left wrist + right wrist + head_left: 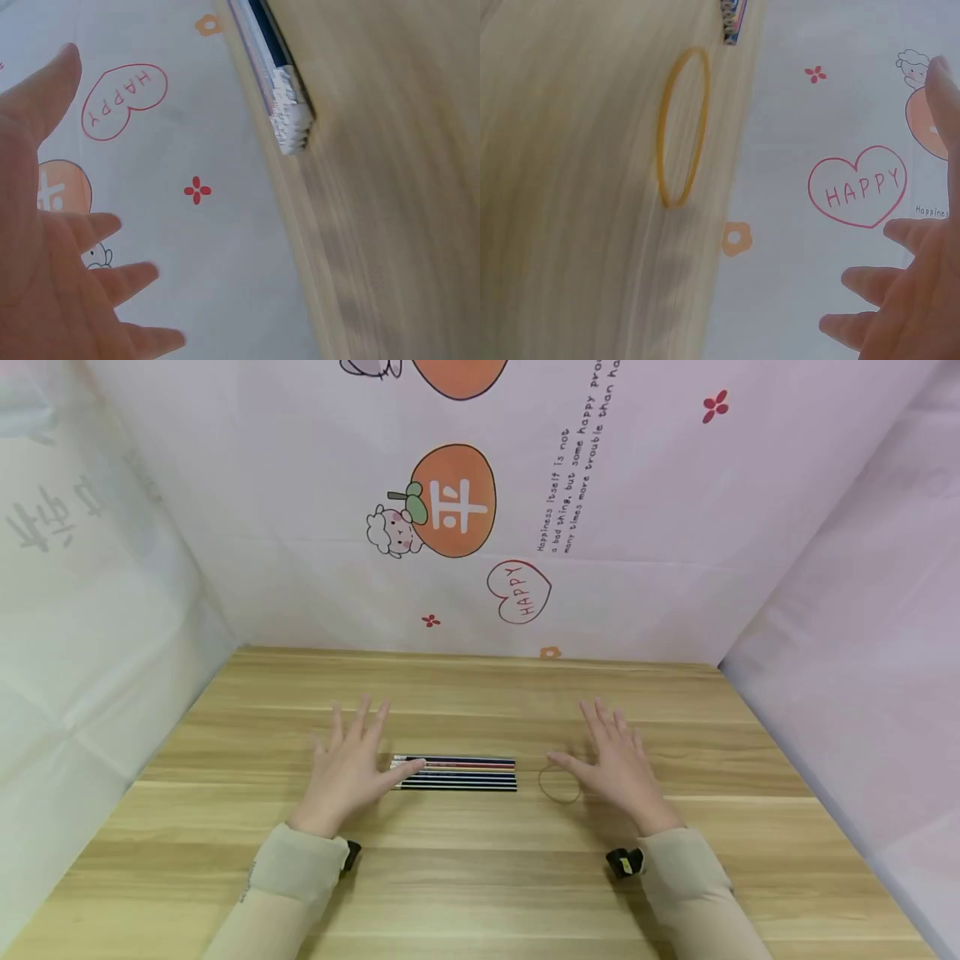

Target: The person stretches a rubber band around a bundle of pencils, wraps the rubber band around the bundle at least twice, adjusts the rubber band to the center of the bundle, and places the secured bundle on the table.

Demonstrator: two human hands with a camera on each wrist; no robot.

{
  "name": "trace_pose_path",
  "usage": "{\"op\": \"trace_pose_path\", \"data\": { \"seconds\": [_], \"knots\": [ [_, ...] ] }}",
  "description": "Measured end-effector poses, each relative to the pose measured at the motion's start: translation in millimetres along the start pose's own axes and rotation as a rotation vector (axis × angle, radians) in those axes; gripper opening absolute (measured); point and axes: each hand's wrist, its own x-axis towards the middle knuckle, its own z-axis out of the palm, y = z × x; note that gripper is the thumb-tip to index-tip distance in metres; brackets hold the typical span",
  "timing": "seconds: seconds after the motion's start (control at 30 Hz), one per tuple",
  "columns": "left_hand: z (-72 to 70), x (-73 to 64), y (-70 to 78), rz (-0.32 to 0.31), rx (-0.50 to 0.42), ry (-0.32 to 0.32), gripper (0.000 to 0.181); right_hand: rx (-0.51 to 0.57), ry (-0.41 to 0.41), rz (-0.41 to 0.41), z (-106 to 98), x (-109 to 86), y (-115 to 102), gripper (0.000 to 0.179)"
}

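Note:
Several pencils (457, 774) lie side by side in a flat row on the wooden table, mostly dark blue with a red one among them. Their white eraser ends (291, 120) point left, toward my left hand (348, 768). That hand is spread, fingers straight, its thumb overlapping the pencils' left ends in the head view. A thin yellow-brown rubber band (661, 142) lies in a loop right of the pencils. My right hand (618, 768) is spread beside it, the thumb over the loop's upper edge in the head view. Neither hand holds anything.
The wooden table (480, 893) runs back to a white printed cloth (637, 602). More pale cloth hangs along the left and right sides. Each wrist wears a small black camera, one showing at the right cuff (625, 862).

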Motion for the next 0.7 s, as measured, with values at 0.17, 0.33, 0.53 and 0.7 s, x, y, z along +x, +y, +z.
{"op": "trace_pose_path", "data": {
  "seconds": [0.17, 0.33, 0.53, 0.7],
  "knots": [
    [-3.0, 2.3, -0.1, 0.017, -0.062, -0.022, 0.106, 0.115, -0.022, -0.017, 0, 0.7, -4, 0.1],
    [-2.3, 3.8, -0.1, 0.042, -0.135, -0.016, 0.104, 0.229, -0.052, -0.026, 2, 0.6, -10, 0.098],
    [2.2, 2.6, 1.1, 0.021, -0.212, -0.028, 0.101, 0.325, -0.097, 0.004, 6, 1.2, -20, 0.094],
    [6.3, 2.2, 2.2, 0.023, -0.269, -0.045, 0.101, 0.399, -0.138, 0.02, 13, 2.8, -25, 0.09]
  ]
}}
